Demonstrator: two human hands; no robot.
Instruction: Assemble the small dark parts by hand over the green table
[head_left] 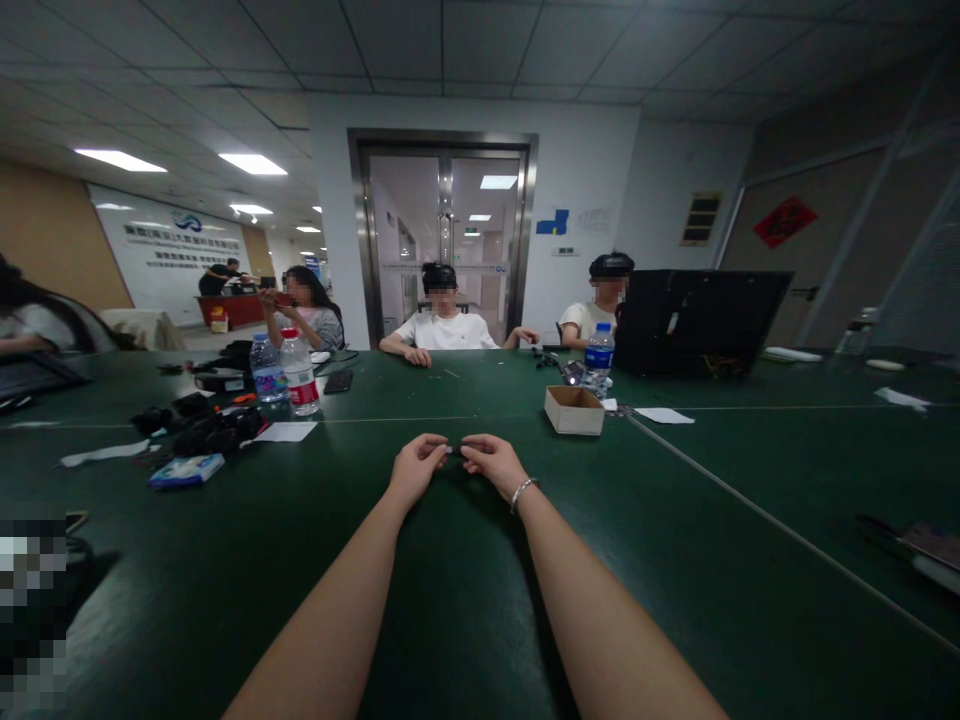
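Above the green table [465,560], a small dark piece with a silvery end [453,450] is held between my two hands; it is too small to tell its kind. My left hand [417,470] pinches its silvery left side between thumb and fingers. On the other side, my right hand [496,464] is closed on the darker end, fingertips together. A silver bracelet [523,494] circles my right wrist. The fingers cover much of the piece. Nearest to my right hand stands an open cardboard box [573,412].
Two water bottles [301,375] stand at the left, near a heap of black gear [217,430] and a blue-white packet [186,471]. Another bottle [598,360] and a large black case [697,322] are at the right. People sit across the table, one person [448,330] directly opposite.
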